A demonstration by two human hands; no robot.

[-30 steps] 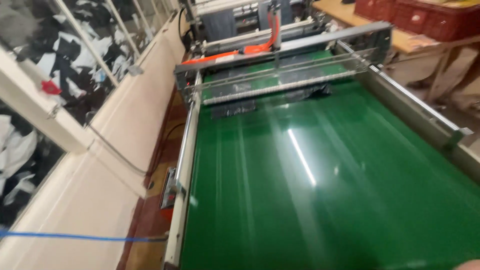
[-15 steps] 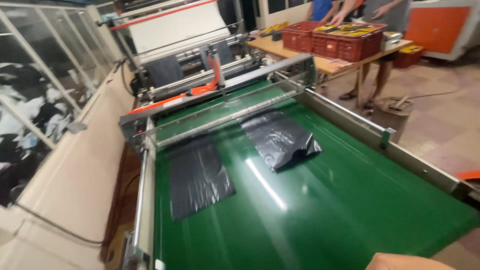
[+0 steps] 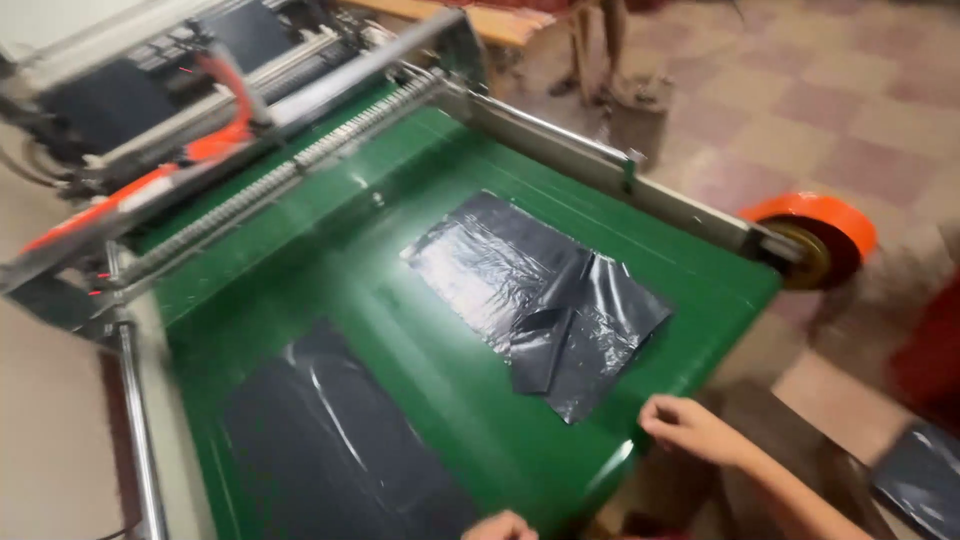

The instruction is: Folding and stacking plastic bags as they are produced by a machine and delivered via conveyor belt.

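Your left hand barely shows at six o'clock, only its knuckles rising over the bottom edge, so you cannot tell whether it is open or closed; it sits just at the near end of the wide green conveyor belt. Your right hand is at about four o'clock, fingers loosely curled and holding nothing, hovering just off the belt's near corner and close to the crumpled black plastic bag, which lies near the middle of the belt with one flap folded over itself. At seven o'clock a second flat black plastic sheet lies on the belt, blurred, perhaps a smoother bag. At three o'clock an orange round roller end sticks out past the metal side rail. At eleven o'clock stands the grey machine frame with orange parts.
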